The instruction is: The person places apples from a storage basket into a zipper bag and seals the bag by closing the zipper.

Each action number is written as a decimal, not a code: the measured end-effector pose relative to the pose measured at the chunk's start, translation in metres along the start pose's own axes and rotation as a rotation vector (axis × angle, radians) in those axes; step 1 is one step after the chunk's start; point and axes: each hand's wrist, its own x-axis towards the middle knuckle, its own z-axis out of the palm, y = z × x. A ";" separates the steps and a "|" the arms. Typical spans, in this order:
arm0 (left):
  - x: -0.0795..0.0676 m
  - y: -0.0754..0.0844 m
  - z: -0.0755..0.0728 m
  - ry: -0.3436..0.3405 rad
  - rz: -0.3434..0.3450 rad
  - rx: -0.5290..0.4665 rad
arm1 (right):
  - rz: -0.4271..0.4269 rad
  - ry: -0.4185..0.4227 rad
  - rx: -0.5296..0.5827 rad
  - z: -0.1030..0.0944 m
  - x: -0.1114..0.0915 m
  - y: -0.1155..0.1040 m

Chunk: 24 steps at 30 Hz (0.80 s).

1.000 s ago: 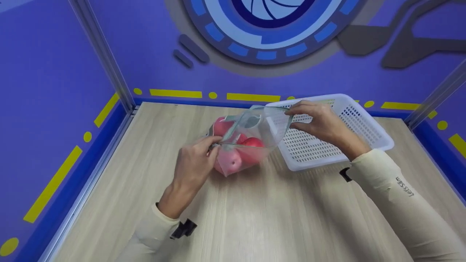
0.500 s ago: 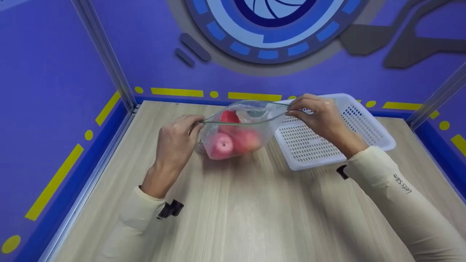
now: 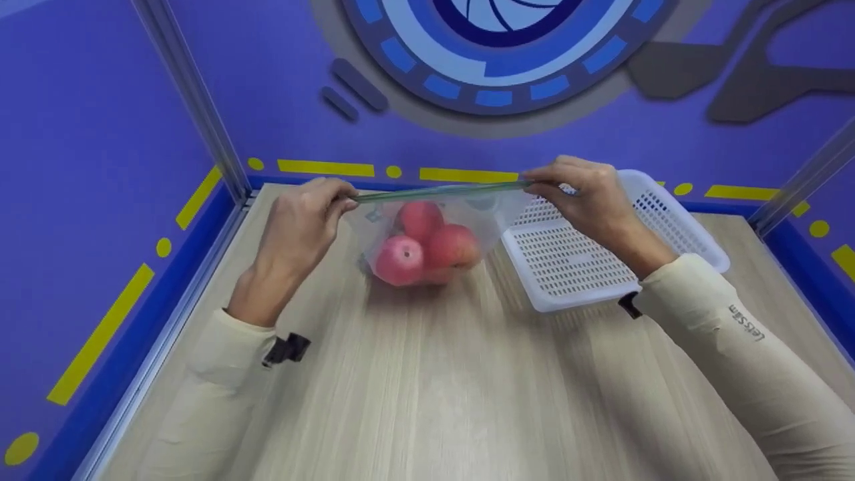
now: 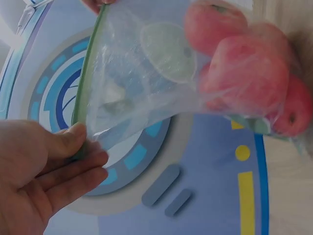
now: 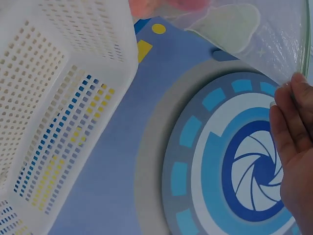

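Between my two hands stretches a clear zip-lock bag [image 3: 491, 217] with a green strip along its mouth. Several red apples [image 3: 453, 246] lie in the bottom of it, low over the table. My left hand [image 3: 294, 234] pinches the left end of the strip between thumb and fingers. At the strip's right end, my right hand [image 3: 591, 207] pinches the other corner. The mouth is drawn into a straight line with its edges together. In the left wrist view the apples [image 4: 244, 73] press against the plastic, and a pale green printed patch [image 4: 168, 51] shows on the bag.
A white perforated basket [image 3: 538, 294] stands on the wooden table [image 3: 427, 401], right of the bag and partly behind my right hand. Blue panels with yellow marks [image 3: 327, 168] close off the back and both sides.
My left hand has moved left and away from me, and my right hand rose slightly. The bag's mouth went from gaping to drawn straight, its edges together. The apples now hang below the strip.
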 end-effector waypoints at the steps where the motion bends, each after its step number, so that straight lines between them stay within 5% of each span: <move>1: 0.005 -0.003 -0.002 -0.025 0.010 0.004 | -0.009 -0.002 -0.008 0.000 0.005 0.001; 6: 0.040 -0.023 -0.008 -0.120 -0.011 0.016 | 0.017 0.002 -0.078 0.001 0.036 0.011; 13: 0.088 -0.046 -0.005 -0.128 -0.112 0.044 | 0.173 0.000 -0.166 0.010 0.079 0.026; 19: 0.112 -0.058 0.004 -0.124 -0.227 0.115 | 0.315 0.000 -0.158 0.019 0.100 0.033; 24: 0.123 -0.063 0.009 -0.058 -0.292 0.089 | 0.396 0.037 -0.136 0.025 0.113 0.030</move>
